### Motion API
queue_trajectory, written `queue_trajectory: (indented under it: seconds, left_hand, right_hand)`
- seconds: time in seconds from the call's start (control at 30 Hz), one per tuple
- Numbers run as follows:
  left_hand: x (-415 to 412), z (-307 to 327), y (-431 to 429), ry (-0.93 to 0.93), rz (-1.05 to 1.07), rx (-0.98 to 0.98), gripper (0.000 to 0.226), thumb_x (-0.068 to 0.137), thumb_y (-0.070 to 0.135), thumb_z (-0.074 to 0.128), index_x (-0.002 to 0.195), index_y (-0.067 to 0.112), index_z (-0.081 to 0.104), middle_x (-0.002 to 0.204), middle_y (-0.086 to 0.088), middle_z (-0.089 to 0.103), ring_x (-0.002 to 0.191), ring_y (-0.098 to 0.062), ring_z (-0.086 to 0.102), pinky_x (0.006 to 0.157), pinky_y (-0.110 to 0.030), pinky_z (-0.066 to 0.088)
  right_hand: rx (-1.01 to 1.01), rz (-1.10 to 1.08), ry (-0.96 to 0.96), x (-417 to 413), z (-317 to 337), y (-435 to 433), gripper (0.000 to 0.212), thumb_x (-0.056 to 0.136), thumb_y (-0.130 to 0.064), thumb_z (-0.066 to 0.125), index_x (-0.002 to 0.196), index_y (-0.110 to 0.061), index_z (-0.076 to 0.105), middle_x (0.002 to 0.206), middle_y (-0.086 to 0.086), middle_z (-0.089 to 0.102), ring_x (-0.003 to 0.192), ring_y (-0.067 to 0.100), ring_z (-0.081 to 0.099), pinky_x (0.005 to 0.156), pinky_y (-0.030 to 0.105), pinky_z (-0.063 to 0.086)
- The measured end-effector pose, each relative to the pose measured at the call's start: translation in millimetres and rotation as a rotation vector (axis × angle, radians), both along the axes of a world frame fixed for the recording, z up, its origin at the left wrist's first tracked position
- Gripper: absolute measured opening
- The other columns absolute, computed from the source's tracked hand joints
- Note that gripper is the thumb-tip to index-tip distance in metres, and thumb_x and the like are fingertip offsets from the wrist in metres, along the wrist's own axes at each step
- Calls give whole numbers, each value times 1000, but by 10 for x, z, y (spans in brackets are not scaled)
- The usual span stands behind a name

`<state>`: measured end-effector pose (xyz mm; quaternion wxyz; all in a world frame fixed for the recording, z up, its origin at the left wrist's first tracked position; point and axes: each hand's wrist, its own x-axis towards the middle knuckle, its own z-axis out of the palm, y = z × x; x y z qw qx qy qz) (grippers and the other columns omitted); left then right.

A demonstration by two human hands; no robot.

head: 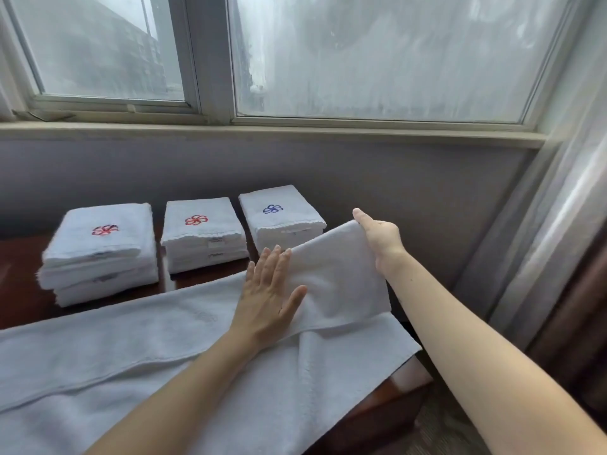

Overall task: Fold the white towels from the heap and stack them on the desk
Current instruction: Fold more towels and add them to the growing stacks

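A long white towel (138, 349) lies spread across the dark wooden desk (19, 290). Its right end is lifted and turned back toward the left. My right hand (377, 238) grips the raised far corner of that end. My left hand (266, 297) lies flat with straight fingers on the towel at the fold line. Behind it stand three stacks of folded white towels: the left stack (98, 251) and the middle stack (202, 234) show a red flower logo, the right stack (281, 215) a blue one.
A grey wall and a window sill (262, 133) run behind the desk. A curtain (565, 224) hangs at the right. The desk's right edge (400, 402) drops to a carpeted floor.
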<state>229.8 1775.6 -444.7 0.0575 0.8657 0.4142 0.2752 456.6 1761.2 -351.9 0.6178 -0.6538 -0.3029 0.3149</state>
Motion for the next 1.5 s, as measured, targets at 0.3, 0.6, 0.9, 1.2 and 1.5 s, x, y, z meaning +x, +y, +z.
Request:
queue_trajectory:
  seconds: [0.3,0.6,0.9,1.2,1.5]
  left_hand:
    - [10,-18,0,84,19,-41,86,84,71,2,157,26,0,165,6,-8,149,-9,-19,122,-40,-9]
    - [6,21,-7,-3,-38,-48,79,90,67,7,156,26,19,164,6,11,151,-6,-5,123,-37,-4]
    - [69,16,55,340,-166,-145,62,99,61,24,154,33,28,163,5,18,151,-14,10,122,-35,5]
    - [343,3,-139,451,119,-261,68,97,62,17,157,32,8,166,-1,-2,152,-18,-6,121,-48,-6]
    - [-24,108,-700,409,-124,-191,55,103,51,28,155,33,22,165,-1,10,152,-19,4,123,-41,2]
  right_hand:
    - [-75,207,-296,-22,-206,-42,12,81,-5,64,90,-5,72,77,3,65,69,16,58,64,26,45]
    - [-91,-34,-692,43,-109,65,19,95,-28,54,96,-17,69,88,-1,67,90,19,62,72,30,44]
    - [-275,138,-989,-80,-344,-166,39,94,-26,51,132,-26,59,139,0,53,125,23,51,102,38,42]
    - [-302,293,-1025,-330,-886,-753,58,100,-36,39,154,-19,26,161,5,21,150,19,13,122,40,10]
    - [-471,414,-1283,-409,-904,-1202,58,105,-38,26,157,-20,11,165,5,2,152,18,-1,121,47,-1]
